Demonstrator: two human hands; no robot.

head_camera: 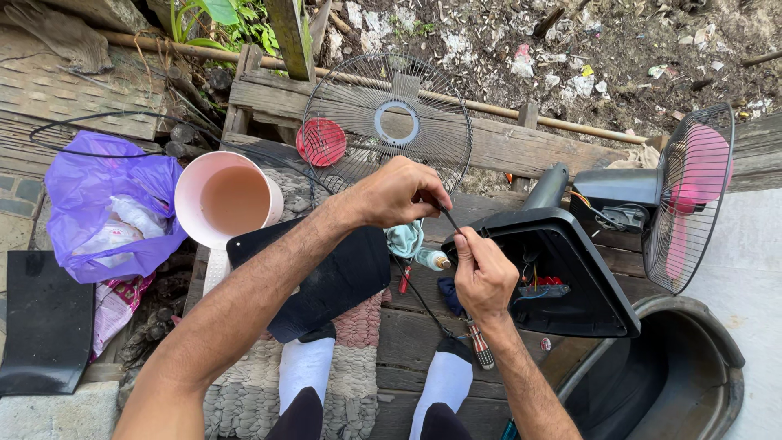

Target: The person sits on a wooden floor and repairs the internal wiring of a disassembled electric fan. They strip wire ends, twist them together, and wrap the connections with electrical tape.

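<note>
Both hands were closed on a thin black cable (450, 220) above the wooden platform (407, 342), left hand (397, 193) pinching its far end, right hand (482, 273) gripping nearer, left of the fan's open base (570, 277); a short, taut span likely steadied the work.

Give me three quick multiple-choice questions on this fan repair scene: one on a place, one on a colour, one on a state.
1. Where does the detached wire fan grille stand?
A. Against the wooden boards beyond the hands
B. Inside the pink bucket
C. On the purple bag

2. What colour are the fan blades?
A. Blue
B. Pink
C. White

3. How is the black fan base?
A. Closed
B. Tipped, wiring exposed
C. Wrapped in cloth

Answers: 1 A, it leans upright there. 2 B, pink shows through the cage. 3 B, wires show inside.
</note>
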